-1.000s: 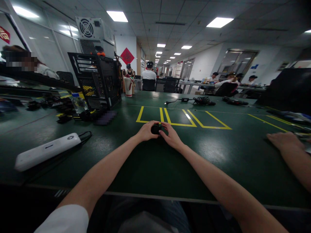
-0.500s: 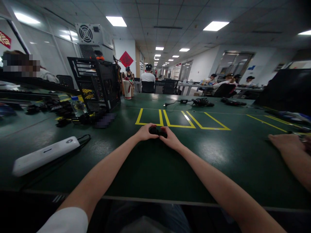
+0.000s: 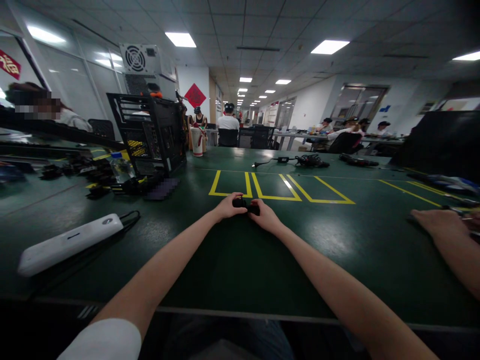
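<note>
Both my arms reach forward over the dark green table (image 3: 240, 260). My left hand (image 3: 228, 206) and my right hand (image 3: 263, 214) meet just in front of the yellow marked boxes (image 3: 262, 187). Between them they grip a small black object (image 3: 244, 204), each hand closed on one end. I cannot make out what the object is. It sits low, close to the table top.
A white power bank (image 3: 69, 243) with a black cable lies at the left. A black computer case (image 3: 155, 132) and a water bottle (image 3: 120, 166) stand behind it. Another person's hand (image 3: 437, 222) rests at the right. Cables and an adapter (image 3: 300, 160) lie farther back.
My hands have drawn slightly apart, and the black object now shows as two parts stretched between them. The view has tilted down a little.
</note>
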A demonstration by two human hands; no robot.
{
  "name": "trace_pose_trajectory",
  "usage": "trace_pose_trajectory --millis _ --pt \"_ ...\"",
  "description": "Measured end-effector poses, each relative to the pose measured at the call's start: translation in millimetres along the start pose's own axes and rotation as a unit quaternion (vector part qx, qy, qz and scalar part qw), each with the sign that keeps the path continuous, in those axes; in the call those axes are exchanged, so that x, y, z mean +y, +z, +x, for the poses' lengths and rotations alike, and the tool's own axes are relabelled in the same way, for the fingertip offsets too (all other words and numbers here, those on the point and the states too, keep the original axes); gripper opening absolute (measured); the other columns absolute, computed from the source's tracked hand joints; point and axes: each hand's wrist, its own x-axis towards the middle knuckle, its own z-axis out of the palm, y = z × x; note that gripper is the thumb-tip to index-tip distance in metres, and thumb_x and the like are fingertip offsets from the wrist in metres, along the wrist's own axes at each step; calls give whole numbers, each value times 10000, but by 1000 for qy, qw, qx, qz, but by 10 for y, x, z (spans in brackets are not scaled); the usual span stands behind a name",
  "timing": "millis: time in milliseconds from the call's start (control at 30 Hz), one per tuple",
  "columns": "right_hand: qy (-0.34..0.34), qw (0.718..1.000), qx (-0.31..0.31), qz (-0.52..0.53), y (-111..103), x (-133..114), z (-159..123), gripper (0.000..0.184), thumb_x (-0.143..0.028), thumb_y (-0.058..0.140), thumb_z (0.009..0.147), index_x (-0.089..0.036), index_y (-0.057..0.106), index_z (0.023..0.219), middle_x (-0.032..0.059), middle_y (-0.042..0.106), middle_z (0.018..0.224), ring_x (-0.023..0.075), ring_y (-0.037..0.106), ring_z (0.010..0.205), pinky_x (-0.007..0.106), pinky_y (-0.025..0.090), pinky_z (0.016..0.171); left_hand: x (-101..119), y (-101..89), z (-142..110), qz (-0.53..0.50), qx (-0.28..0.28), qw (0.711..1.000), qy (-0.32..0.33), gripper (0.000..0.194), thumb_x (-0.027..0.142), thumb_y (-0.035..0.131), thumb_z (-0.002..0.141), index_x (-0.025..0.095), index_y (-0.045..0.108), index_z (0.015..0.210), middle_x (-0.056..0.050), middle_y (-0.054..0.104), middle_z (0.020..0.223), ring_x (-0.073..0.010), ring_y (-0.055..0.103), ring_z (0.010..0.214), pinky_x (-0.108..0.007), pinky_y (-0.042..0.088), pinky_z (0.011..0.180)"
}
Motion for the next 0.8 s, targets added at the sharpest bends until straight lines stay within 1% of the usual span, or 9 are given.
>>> trace_pose_trajectory --millis 100,267,367,433,500,567,700,767,800 --pt "19 1000 11 -8 -42 75 35 415 -241 582 662 -164 438 1043 103 560 1022 215 532 970 378 407 826 15 72 135 25 -2 1000 -7 587 307 631 619 200 390 1143 -77 532 1057 -204 528 931 -369 416 809" --pt "32 999 10 -10 -82 129 55 407 -251 583 665 -160 443 1036 115 559 1025 228 536 965 394 420 808 11 245 308 117 42 992 -11 645 400 621 600 175 369 1149 -104 511 1079 -268 478 990 -428 364 842" --pt "22 1000 1 -9 -107 131 47 401 -246 578 676 -153 442 1042 127 556 1036 237 526 983 421 400 841 12 276 259 155 50 987 -2 645 391 618 605 183 348 1153 -102 513 1062 -291 446 1004 -448 347 838" --pt "16 1000 -14 -4 -150 118 11 403 -234 587 670 -156 447 1040 123 559 1030 237 527 981 433 390 854 38 232 133 163 35 986 4 638 392 607 620 198 328 1161 -96 522 1036 -291 438 997 -453 350 821" --pt "9 999 -37 3 -222 67 -88 409 -231 600 659 -171 455 1037 112 563 1018 239 534 965 438 399 845 107 136 -84 165 8 986 12 665 425 605 618 221 307 1176 -95 522 1027 -292 440 979 -462 356 799" --pt "-2 998 -62 11 -314 -53 -286 421 -241 609 648 -199 464 1041 96 562 1016 245 535 958 445 414 827 236 11 -394 171 -13 985 25 692 453 610 606 242 301 1187 -94 508 1041 -293 438 979 -470 344 807" --pt "-25 993 -102 49 -455 -509 -969 468 -250 592 657 -276 448 1101 68 549 1054 246 527 973 446 422 837 609 -170 -1222 177 -98 976 80 780 439 628 595 295 212 1240 -56 491 1079 -246 457 985 -432 297 891" --pt "-33 987 -132 84 -452 -775 -1351 529 -233 583 658 -310 405 1150 59 522 1114 235 505 1017 427 418 871 760 -176 -1649 208 -138 960 129 805 417 632 600 321 173 1254 -45 472 1129 -228 457 998 -417 265 925" --pt "-40 985 -137 101 -429 -896 -1517 570 -236 586 653 -321 374 1176 61 508 1136 231 495 1034 420 416 883 809 -158 -1840 231 -142 950 152 818 414 634 600 315 163 1261 -51 473 1136 -229 457 999 -422 258 929"
